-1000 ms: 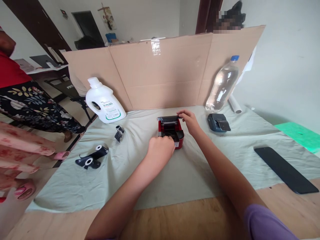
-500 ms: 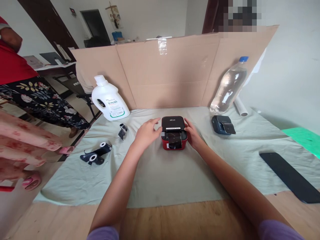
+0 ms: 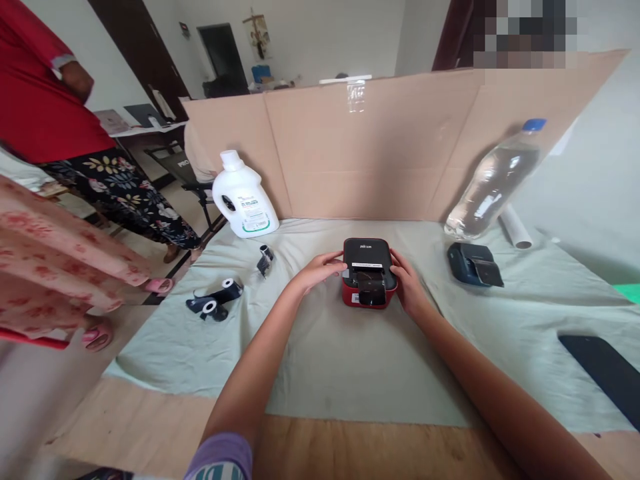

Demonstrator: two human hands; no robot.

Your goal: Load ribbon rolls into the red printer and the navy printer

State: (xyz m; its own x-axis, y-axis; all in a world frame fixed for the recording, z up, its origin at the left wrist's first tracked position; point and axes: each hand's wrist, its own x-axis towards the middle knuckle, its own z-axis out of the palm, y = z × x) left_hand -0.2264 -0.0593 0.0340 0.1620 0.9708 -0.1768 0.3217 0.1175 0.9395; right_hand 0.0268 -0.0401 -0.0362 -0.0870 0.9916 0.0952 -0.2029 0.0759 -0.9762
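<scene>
A small red-and-black label printer (image 3: pixel 367 253) sits on the cloth in front of me, with a dark strip (image 3: pixel 371 290) hanging out of its front slot. My left hand (image 3: pixel 320 272) grips the printer's left side, thumb near the top edge. On the opposite side, my right hand (image 3: pixel 407 287) has its fingers around the edge and its thumb on the top rim. Some fingertips are hidden behind the printer's body.
Black rolls (image 3: pixel 220 300) and a smaller roll (image 3: pixel 265 260) lie left. A white detergent bottle (image 3: pixel 247 200) and a water bottle (image 3: pixel 495 187) stand before a cardboard screen (image 3: pixel 350 153). To the right are a dark blue printer (image 3: pixel 467 263) and black phone (image 3: pixel 607 373). People stand left.
My left hand has closed in from beside the printer onto its left side. My right hand has settled more firmly on its right side. The view has shifted left.
</scene>
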